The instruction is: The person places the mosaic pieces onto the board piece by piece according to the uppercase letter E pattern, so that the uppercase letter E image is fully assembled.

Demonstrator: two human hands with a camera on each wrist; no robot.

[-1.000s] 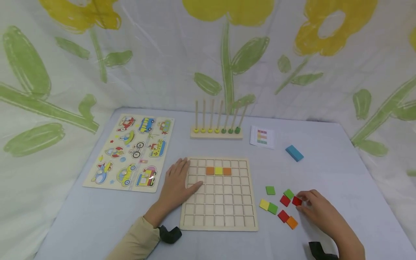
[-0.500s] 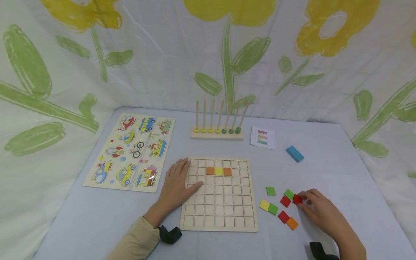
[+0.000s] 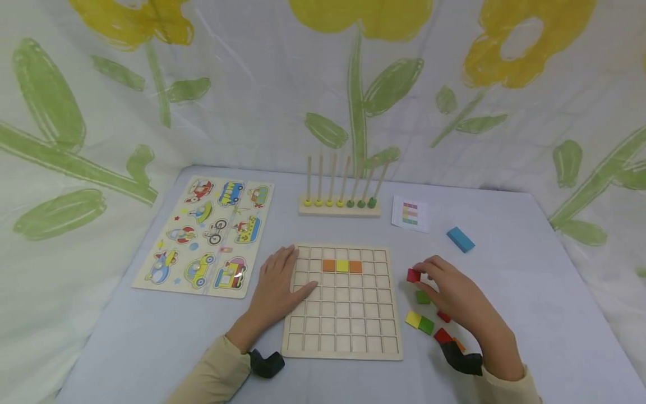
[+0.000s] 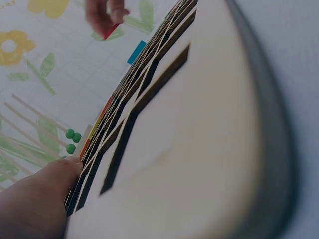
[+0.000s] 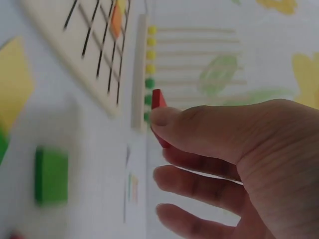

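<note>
My right hand pinches a red square tile between thumb and fingers, just right of the wooden grid board. In the right wrist view the same red tile shows edge-on at the thumb tip. My left hand rests on the board's left edge, fingers straight and thumb spread over the squares. Three tiles lie in a row near the board's top: an orange tile, a yellow tile and another orange tile.
Loose tiles lie right of the board, including a green tile and a yellow tile; my right arm partly hides others. Behind stand a peg rack, a pattern card and a blue block. A vehicle puzzle lies left.
My right hand has lifted the red tile from the loose tiles and carried it left and away from me, toward the board. The left hand stays in place.
</note>
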